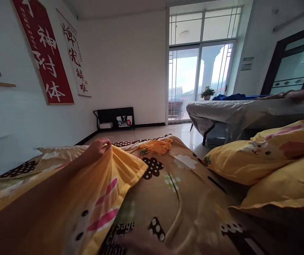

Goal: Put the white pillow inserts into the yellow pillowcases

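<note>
My left hand (100, 148) is closed on the edge of a yellow pillowcase (114, 177), lifting the cloth into folds. A rabbit with pink ears is printed on this cloth, which spreads toward me over the lower left. Low in the view, my right hand (143, 242) is blurred and dim beside the pillowcase, close to the brown patterned bedspread (186, 187); its fingers cannot be made out. Farther back on the bedspread lies a crumpled orange-yellow cloth (157, 146) with a small carrot print.
Two yellow pillows, a rabbit-print one (237, 159) and a nearer one (287, 180), lie at right. Behind them, another person's arm (295, 95) rests on a plastic-covered table (221, 109) with blue cloth (231, 96). A white pillow (5, 156) is at left; a black shelf (114, 118) stands by the wall.
</note>
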Demonstrator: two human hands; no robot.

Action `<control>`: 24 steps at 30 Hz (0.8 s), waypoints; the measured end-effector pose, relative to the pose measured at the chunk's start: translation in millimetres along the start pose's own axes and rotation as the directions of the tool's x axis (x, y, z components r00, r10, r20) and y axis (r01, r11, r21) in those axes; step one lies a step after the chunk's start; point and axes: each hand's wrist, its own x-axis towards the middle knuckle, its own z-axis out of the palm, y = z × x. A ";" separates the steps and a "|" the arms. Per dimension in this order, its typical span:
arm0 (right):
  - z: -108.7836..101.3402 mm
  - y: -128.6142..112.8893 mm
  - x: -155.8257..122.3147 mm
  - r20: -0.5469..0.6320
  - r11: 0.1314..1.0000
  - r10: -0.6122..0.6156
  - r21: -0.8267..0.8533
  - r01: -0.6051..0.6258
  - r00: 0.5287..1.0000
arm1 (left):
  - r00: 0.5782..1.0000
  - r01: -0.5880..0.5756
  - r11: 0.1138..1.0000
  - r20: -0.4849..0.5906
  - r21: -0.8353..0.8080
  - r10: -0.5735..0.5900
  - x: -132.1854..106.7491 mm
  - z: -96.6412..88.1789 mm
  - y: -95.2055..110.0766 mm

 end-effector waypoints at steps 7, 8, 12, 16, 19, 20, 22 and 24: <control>2.2 7.3 10.6 -0.139 0.910 0.265 -0.293 -0.295 0.954 | 0.990 -0.093 0.965 0.081 -0.244 0.116 -34.8 -11.5 3.7; 1.8 8.9 5.1 -0.099 0.900 0.245 -0.348 -0.264 0.965 | 0.987 -0.087 0.958 0.110 -0.273 0.121 -42.9 -3.5 -1.0; 5.2 17.1 -30.3 0.011 0.886 0.075 -0.460 -0.061 0.997 | 0.963 -0.021 0.948 0.248 -0.317 0.105 -82.5 62.3 -20.6; -3.7 20.6 -45.8 0.052 0.866 -0.057 -0.495 0.075 0.997 | 0.965 0.049 0.942 0.259 -0.332 0.041 -100.1 112.5 -25.1; -20.6 2.4 -34.5 0.080 0.876 -0.114 -0.462 0.138 0.990 | 0.987 0.075 0.920 0.160 -0.384 -0.013 -85.3 102.2 -21.6; -26.0 -6.9 -29.6 0.091 0.882 -0.123 -0.447 0.151 0.988 | 0.989 0.063 0.913 0.150 -0.403 -0.001 -79.3 93.4 -20.4; -36.0 -23.5 -22.8 0.171 0.906 -0.090 -0.395 0.152 0.981 | 0.974 0.038 0.905 0.217 -0.424 0.061 -73.7 76.8 -18.7; -47.4 -28.8 -23.7 0.339 0.963 -0.012 -0.250 0.102 0.941 | 0.923 0.038 0.909 0.363 -0.414 0.127 -81.9 69.0 -18.5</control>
